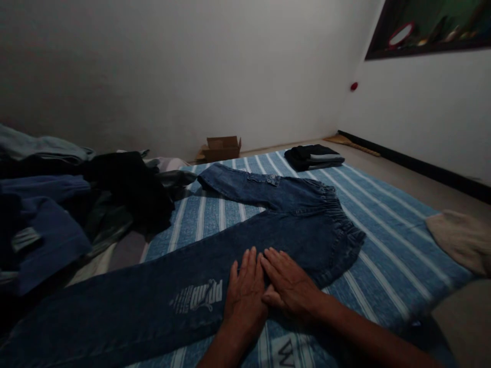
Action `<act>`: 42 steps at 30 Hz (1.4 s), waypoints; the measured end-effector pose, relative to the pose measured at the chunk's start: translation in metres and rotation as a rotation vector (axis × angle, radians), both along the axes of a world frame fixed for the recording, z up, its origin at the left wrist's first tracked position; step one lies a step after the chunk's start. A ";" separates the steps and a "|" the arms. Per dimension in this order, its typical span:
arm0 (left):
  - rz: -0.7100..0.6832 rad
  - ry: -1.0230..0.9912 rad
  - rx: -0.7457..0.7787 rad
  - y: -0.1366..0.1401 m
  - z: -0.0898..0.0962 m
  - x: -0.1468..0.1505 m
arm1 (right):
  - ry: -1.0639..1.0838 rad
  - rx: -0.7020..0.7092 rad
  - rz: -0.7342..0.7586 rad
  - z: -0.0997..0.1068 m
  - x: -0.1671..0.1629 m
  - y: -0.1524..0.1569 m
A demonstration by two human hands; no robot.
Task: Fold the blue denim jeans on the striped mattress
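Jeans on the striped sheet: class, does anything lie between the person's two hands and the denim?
Nothing visible does. The left hand and right hand both rest flat, side by side, directly on the jeans, near the printed logo. The clothes pile lies apart, to the left.

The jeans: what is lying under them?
Under the jeans lies a blue striped sheet. The left hand and right hand rest flat on top. What the denim covers stays hidden.
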State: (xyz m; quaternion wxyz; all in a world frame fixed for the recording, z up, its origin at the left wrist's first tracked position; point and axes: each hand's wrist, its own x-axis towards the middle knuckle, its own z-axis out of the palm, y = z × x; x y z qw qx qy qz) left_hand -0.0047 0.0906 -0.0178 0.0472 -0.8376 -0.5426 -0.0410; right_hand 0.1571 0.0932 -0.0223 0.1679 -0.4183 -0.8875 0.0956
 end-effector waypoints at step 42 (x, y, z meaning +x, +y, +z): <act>0.084 0.051 -0.116 0.003 0.012 0.011 | -0.140 0.043 -0.219 0.002 0.017 -0.018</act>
